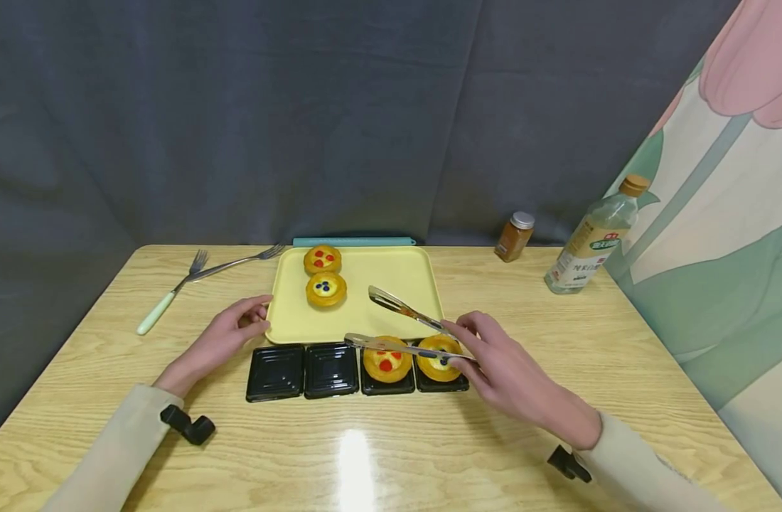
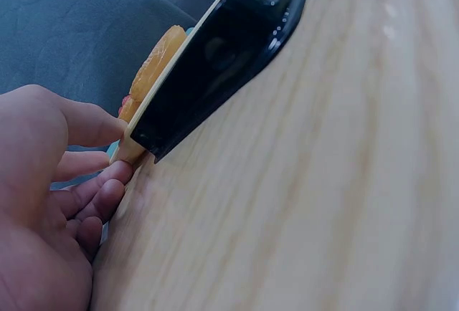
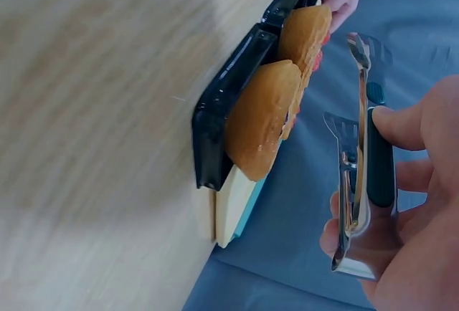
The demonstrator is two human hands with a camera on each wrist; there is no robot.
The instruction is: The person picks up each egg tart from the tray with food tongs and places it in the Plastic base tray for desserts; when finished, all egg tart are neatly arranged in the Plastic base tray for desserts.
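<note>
My right hand (image 1: 502, 363) holds metal serving tongs (image 3: 366, 160) with a dark green grip. The tongs' jaws are spread apart, with nothing between them; they reach over the near right part of a yellow tray (image 1: 391, 284). Below them, a red-topped tart (image 1: 386, 366) and a blueberry-topped tart (image 1: 437, 366) sit in two black plastic trays. My left hand (image 1: 227, 331) grips the tray's left edge with thumb and fingers. On the tray, another red-topped tart (image 1: 323, 260) lies behind a second blueberry-topped tart (image 1: 326, 290).
Two bare black plastic trays (image 1: 276, 373) line up in front of the yellow tray. Two crossed forks (image 1: 195, 274) lie at the left. A spice jar (image 1: 515, 236) and a tall bottle (image 1: 592, 238) stand at the back right. Behind the tray runs a teal bar (image 1: 352, 242).
</note>
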